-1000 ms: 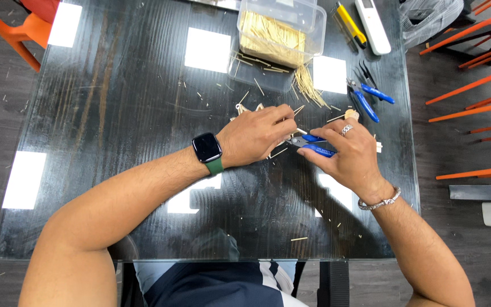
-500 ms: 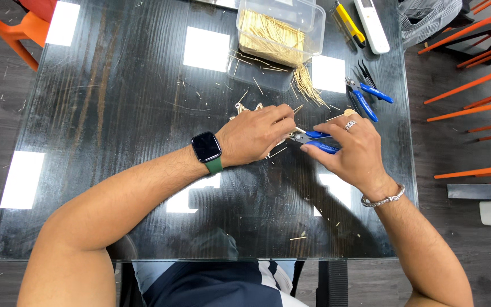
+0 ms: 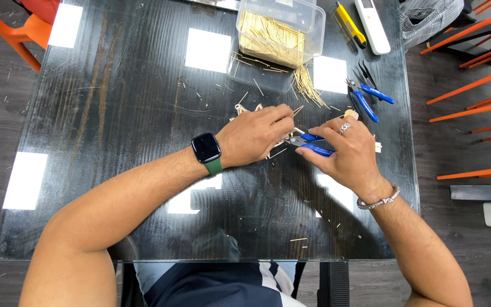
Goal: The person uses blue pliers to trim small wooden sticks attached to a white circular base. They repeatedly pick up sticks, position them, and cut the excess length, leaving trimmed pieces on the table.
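Dark glass worktop (image 3: pixel 115 113) fills my view, orange chairs (image 3: pixel 473 68) around it. My right hand (image 3: pixel 350 153) has its fingers closed around one blue-handled cutter (image 3: pixel 312 145); my left hand (image 3: pixel 257 133) pinches a thin wooden stick (image 3: pixel 298 109) just beside its nose. A second blue cutter (image 3: pixel 365 99) lies near one clear tub of sticks (image 3: pixel 279 34), with one yellow knife (image 3: pixel 350 24).

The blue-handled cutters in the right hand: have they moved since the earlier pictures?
No. The blue-handled cutters sit at the same spot relative to the clear plastic box, gripped by the right hand.
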